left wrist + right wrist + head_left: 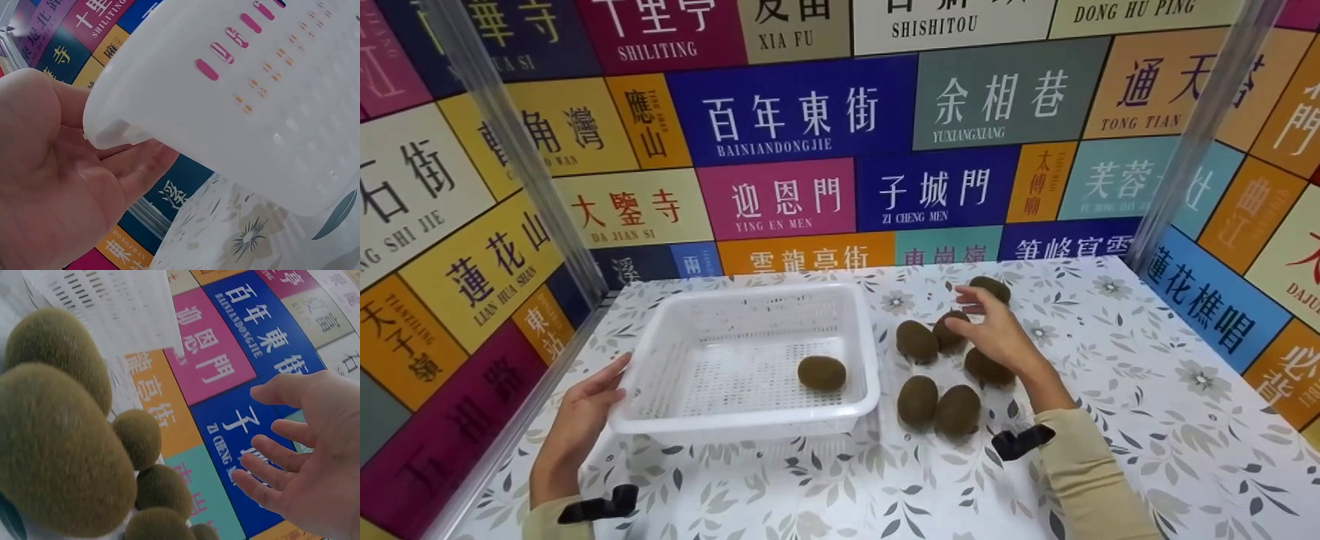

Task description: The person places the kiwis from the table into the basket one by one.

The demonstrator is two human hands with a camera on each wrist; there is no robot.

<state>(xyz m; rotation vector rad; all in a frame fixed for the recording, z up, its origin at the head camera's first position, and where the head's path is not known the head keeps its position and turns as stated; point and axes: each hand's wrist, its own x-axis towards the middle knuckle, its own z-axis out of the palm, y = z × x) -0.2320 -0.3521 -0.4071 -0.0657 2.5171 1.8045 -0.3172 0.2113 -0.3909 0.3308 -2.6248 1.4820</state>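
Note:
A white plastic basket (pixel 750 424) with slotted walls stands on the table, one brown kiwi (pixel 821 373) lying inside towards its right. My left hand (pixel 585 416) is at the basket's left side, its relaxed fingers against the rim; the left wrist view shows some of them partly hidden behind the basket's corner. My right hand (pixel 997 330) is over the loose kiwis (pixel 917 403) to the right of the basket, fingers spread and slightly bent, with nothing in them. In the right wrist view its palm (pixel 332 455) shows bare beside several kiwis (pixel 62 450).
A white tablecloth (pixel 1110 360) with a leaf and flower print covers the table. Behind it rises a wall (pixel 787 112) of coloured panels with lettering. Clear upright posts (pixel 521 150) stand at the table's back corners.

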